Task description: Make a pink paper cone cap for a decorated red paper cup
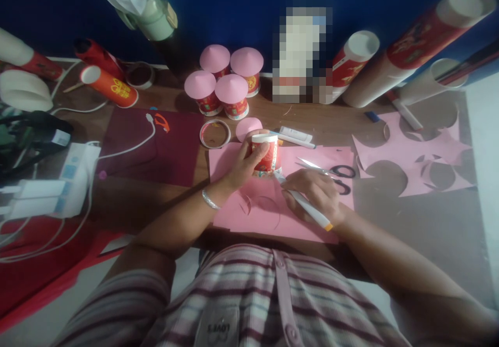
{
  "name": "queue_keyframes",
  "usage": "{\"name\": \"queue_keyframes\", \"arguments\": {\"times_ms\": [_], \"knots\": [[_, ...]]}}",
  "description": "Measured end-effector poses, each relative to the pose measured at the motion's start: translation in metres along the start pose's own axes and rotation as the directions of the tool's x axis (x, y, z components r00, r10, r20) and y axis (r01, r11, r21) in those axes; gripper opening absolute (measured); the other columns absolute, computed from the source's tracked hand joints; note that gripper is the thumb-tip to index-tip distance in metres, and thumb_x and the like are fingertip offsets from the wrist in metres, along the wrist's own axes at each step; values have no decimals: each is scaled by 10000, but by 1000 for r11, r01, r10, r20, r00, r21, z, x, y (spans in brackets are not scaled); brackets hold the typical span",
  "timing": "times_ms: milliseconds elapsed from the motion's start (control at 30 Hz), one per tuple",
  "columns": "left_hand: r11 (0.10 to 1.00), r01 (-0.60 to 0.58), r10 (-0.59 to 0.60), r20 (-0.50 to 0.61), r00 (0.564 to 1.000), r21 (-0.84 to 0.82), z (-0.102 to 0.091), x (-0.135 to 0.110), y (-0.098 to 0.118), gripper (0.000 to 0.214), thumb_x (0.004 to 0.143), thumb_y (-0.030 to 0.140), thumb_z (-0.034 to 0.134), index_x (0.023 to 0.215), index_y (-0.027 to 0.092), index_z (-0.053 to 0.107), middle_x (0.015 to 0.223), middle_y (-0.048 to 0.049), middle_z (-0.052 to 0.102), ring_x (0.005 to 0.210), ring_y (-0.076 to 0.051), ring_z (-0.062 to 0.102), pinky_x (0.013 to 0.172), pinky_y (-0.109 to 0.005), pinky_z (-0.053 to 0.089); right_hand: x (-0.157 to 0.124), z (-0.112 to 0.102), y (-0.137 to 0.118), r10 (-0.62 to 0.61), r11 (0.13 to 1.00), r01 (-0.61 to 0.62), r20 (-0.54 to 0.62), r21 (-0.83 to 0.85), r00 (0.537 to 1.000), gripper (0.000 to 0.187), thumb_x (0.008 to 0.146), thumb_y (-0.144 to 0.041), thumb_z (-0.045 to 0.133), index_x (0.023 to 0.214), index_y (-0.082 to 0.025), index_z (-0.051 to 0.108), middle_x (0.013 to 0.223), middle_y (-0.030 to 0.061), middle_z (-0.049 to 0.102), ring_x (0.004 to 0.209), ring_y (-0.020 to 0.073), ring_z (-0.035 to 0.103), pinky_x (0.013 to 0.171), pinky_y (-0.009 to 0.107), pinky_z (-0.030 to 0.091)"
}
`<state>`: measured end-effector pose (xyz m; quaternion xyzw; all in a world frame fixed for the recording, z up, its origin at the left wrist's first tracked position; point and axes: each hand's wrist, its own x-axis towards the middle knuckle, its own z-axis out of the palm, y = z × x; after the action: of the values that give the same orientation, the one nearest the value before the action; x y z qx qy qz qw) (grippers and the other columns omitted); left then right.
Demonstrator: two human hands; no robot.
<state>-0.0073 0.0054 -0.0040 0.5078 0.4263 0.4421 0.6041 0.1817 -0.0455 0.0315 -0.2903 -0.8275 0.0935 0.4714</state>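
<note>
A small red paper cup (pixel 267 155) with a white rim and a patterned lower band stands upright over pink paper (pixel 249 214). My left hand (pixel 249 159) is wrapped round its left side, thumb across the front. In my right hand (pixel 314 193) is a white pen-like tool (pixel 312 210) with an orange end. Its narrow tip is at or very near the cup's lower edge; whether they touch I cannot tell. Black-handled scissors (pixel 343 172) lie just beyond the right hand, partly hidden by it. Behind the cup rests a pink disc (pixel 248 127).
Several red cups with pink cone tops (pixel 231 89) stand at the back. Beside them is a tape roll (pixel 215 133). Pink offcuts (pixel 417 154) lie right, below tall red-and-white tubes (pixel 421 45). A white power strip (pixel 78 175) with cables occupies the left.
</note>
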Motion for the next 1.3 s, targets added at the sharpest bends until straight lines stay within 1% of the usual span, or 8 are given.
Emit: {"name": "queue_keyframes", "arguments": {"times_ms": [200,367,500,700,900,1033,1133,1300], "knots": [[999,31,-30,22,999,-36,-2,2,-5,469,964,491,513,1352,231,544,1374,-107,604,1261,-261,602,1022,-395,546,-1,1,0,-3,1000,4,35,-14,999,176,894,-116,642,1044,-191,591,775,32,704,661,172,692,564,293,585],[999,-13,14,16,1000,-40,-4,4,-13,459,972,421,476,1389,238,536,1368,-79,619,1300,-256,580,1058,-395,529,-2,1,0,13,1000,-13,47,-5,999,204,880,-108,651,1059,-194,605,785,27,712,670,172,698,573,286,578],[997,12,-11,26,1000,-74,-4,4,-14,491,969,442,487,1416,239,517,1423,-86,591,1324,-267,573,1053,-408,541,-3,1,0,17,1000,-17,50,1,999,233,872,-100,651,1079,-197,603,795,29,715,672,174,696,576,288,575],[991,50,-42,72,997,-121,-1,3,-6,443,936,508,571,1297,255,597,1249,-100,696,1162,-284,681,949,-424,600,-2,0,0,9,1000,-8,54,-19,998,197,884,-107,648,1058,-185,597,782,37,707,670,175,696,582,291,585],[992,62,-60,22,998,-113,1,3,-6,412,923,519,576,1238,256,602,1137,-83,711,1083,-269,703,901,-432,613,-2,1,0,-10,1000,11,30,-18,999,174,892,-111,641,1043,-183,592,768,38,699,653,174,687,562,292,587],[989,86,-87,1,996,-122,1,3,-8,380,970,521,492,1206,241,596,1104,-82,710,1055,-254,705,878,-420,614,-2,1,0,-12,1000,13,39,-21,999,190,874,-95,657,1036,-169,593,769,50,698,660,183,687,563,299,587],[986,68,-69,-6,998,-149,1,5,-9,348,992,495,468,1193,242,597,1139,-80,706,1108,-244,686,927,-409,589,-1,0,0,-10,1000,11,42,-17,999,185,883,-100,652,1042,-173,592,771,46,700,662,178,684,560,293,581],[968,61,-65,-10,998,-244,2,5,-5,324,920,468,622,1149,240,597,1205,-70,674,1169,-252,650,1013,-418,538,0,0,-1,1,1000,0,62,-4,998,169,897,-105,639,1044,-175,593,779,42,707,662,175,690,574,294,582]]}}
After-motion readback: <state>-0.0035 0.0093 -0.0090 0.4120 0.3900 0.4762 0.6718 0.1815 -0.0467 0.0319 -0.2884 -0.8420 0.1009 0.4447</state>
